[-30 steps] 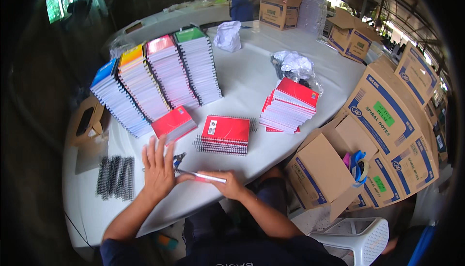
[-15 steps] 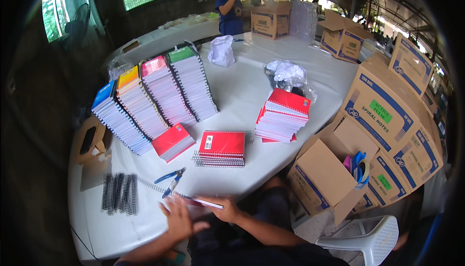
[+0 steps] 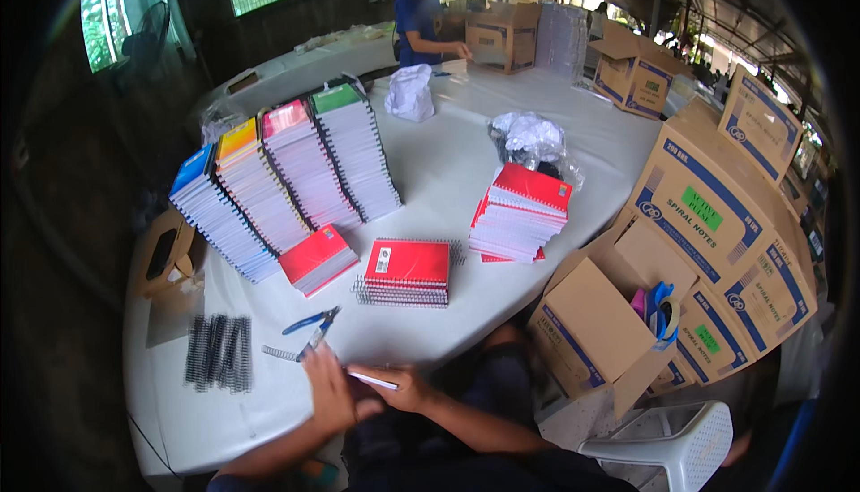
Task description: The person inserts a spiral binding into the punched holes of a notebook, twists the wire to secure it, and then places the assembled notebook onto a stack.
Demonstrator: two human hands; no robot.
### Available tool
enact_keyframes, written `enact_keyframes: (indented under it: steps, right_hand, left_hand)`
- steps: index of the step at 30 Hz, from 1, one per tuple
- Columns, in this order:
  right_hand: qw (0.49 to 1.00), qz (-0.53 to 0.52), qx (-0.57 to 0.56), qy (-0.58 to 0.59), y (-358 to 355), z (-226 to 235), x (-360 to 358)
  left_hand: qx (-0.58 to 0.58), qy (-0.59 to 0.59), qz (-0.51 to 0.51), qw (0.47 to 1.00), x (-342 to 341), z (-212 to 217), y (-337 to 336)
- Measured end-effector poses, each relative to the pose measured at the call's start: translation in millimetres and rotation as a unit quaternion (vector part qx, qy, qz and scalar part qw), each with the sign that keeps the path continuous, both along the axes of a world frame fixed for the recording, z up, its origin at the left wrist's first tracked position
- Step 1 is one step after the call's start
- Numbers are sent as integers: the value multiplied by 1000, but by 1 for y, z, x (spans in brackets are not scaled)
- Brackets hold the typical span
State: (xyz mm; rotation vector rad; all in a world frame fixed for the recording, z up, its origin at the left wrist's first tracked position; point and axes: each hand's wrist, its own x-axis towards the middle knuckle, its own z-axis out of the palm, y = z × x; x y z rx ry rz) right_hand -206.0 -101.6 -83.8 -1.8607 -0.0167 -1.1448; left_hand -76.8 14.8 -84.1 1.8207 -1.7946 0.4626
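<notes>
My right hand (image 3: 410, 389) grips a thin notebook (image 3: 374, 381), held nearly edge-on at the table's front edge. Against its left end is my left hand (image 3: 330, 395), fingers stretched out and slightly blurred, thumb apart. A dark spiral coil (image 3: 281, 354) sticks out leftward from behind those fingers; where it meets the notebook is hidden. Just beyond the left fingertips lie blue-handled pliers (image 3: 309, 323). A bundle of loose black spiral coils (image 3: 218, 353) rests to the left. Ahead sits a short stack of red spiral notebooks (image 3: 410, 262), coil ends jutting from both sides.
Tall notebook stacks (image 3: 291, 169) with blue, yellow, pink and green covers stand at left, a small red pile (image 3: 320, 259) before them. Another red stack (image 3: 521, 212) is at right. An open carton (image 3: 596, 317), taller cartons (image 3: 708, 210) and a white stool (image 3: 672, 443) flank the table's right side.
The left hand's fingers have drawn closer together and swung slightly upward. Less coil shows to its left. The person across the table has lowered the paper and now reaches toward the tabletop.
</notes>
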Motion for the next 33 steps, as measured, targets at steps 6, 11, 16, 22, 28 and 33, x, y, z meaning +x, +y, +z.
enact_keyframes:
  steps: [6,11,16,22,28,33]
  right_hand:
    - [996,4,-14,82,2,2,-3]
    - [998,3,13,64,-4,-5,1]
    - [996,25,-2,83,5,-1,2]
    - [996,5,38,84,-7,1,2]
    - [973,43,216,72,-9,-4,22]
    - [943,130,286,104,-25,-1,17]
  left_hand:
    - [-83,-59,81,992,10,37,-17]
    - [96,-38,-107,989,-20,-20,27]
    - [-109,-22,72,991,11,26,-27]
    - [-45,-99,-81,991,-19,7,-9]
    - [31,22,-144,989,-22,9,-13]
    - [48,-16,-37,998,-10,69,-31]
